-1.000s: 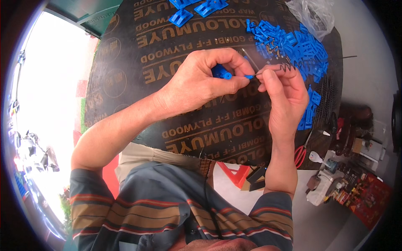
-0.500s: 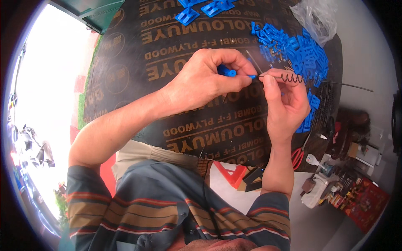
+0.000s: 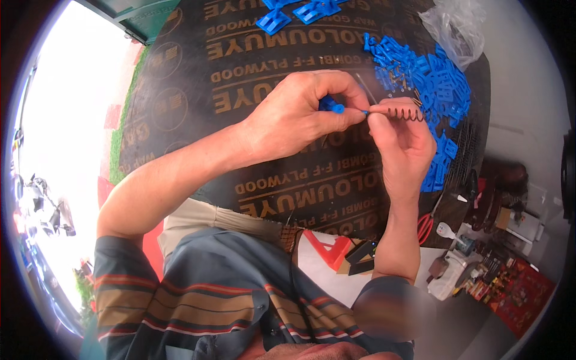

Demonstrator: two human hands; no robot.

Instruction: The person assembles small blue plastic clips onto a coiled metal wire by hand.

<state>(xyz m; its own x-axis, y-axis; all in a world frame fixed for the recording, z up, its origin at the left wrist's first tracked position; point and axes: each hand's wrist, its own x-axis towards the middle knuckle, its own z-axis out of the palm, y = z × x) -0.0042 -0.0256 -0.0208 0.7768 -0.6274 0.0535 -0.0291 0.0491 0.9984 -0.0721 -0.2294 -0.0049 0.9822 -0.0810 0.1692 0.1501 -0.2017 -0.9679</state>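
dark plywood board (image 3: 198,90), blue plastic parts (image 3: 438,90), clear bag (image 3: 456,30)

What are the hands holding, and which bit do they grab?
The left hand pinches a small blue plastic piece by its end. The right hand grips a coiled metal spring by its near end.

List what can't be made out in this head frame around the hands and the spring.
- Small blue plastic part: mostly covered by left hand fingers; shape unclear.
- Coiled metal spring: near end hidden behind right hand thumb; whether it is seated on the part can't be told.
- Pile of blue plastic clips: too small and jumbled to count.
- Clear plastic bag: contents unreadable.
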